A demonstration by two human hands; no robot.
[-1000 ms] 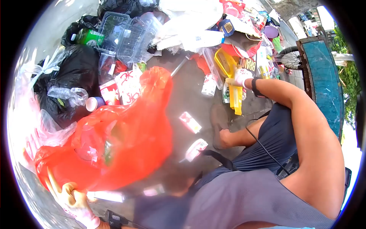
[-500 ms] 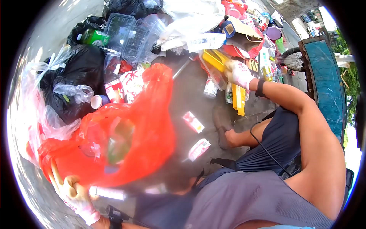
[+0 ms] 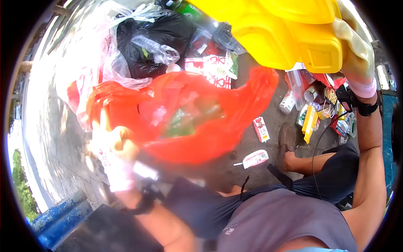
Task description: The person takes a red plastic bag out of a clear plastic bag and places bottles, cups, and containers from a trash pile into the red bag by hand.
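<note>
My left hand (image 3: 113,149), in a pale glove, is closed on the edge of a red plastic bag (image 3: 205,145). The bag hangs open, and a green, clear-looking item (image 3: 180,122) shows inside it. High up at the right and close to the camera, my right hand (image 3: 357,52), also gloved, grips a yellow moulded plastic container (image 3: 289,35). Its fingers are partly hidden behind the container. Below the bag's right side, two small drink cartons (image 3: 260,129) lie on the ground.
A black garbage bag (image 3: 157,38) and a pale plastic bag (image 3: 107,63) stand at the upper left. Mixed packaging, including a yellow packet (image 3: 310,123), is heaped at the right near my foot (image 3: 287,143). A worn blue beam (image 3: 63,214) crosses the lower left.
My right hand has lifted the yellow container from the heap up close to the camera. The red bag, still in my left hand, appears higher and further right as the view shifts.
</note>
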